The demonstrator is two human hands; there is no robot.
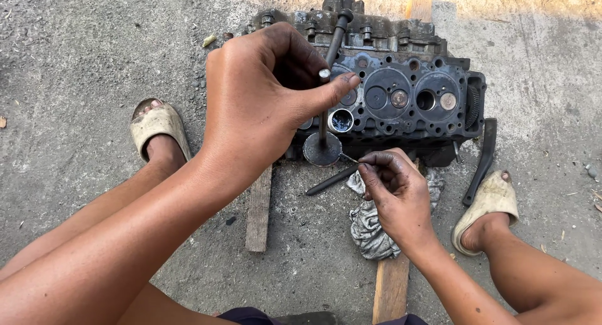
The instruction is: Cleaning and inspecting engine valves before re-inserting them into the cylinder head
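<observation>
A: What has the left hand [263, 105] got?

B: A valve [323, 140]. The fingers are closed round its stem, thumb pressed along it, and the round head hangs low, at the near edge of the cylinder head [401, 93]. Most of the stem is hidden behind the palm, so I can't tell where the grip starts

A: And the right hand [395, 193]?

B: At 5 o'clock from the valve's disc. Thumb and fingertips are pinched narrow on a thin wire [348, 157], whose tip touches the disc's rim. What the wire really is, I can't make out; it's too thin

A: Where does the cylinder head sit?

B: On the concrete floor [81, 61] at 12 o'clock, propped on two wood strips [258, 212]. Its left end is covered by the left hand, and the top edge is cut off by the frame

A: Anything under the right hand?

B: A grey rag [371, 228], partly covered by the hand. A dark rod [329, 182] lies at 10 o'clock from it, one end running under the fingers

A: And off to the side?

B: A black bar [481, 162] at 3 o'clock, leaning beside the block. Near it a foot in a tan sandal [492, 202]; a matching sandal is at 9 o'clock
</observation>
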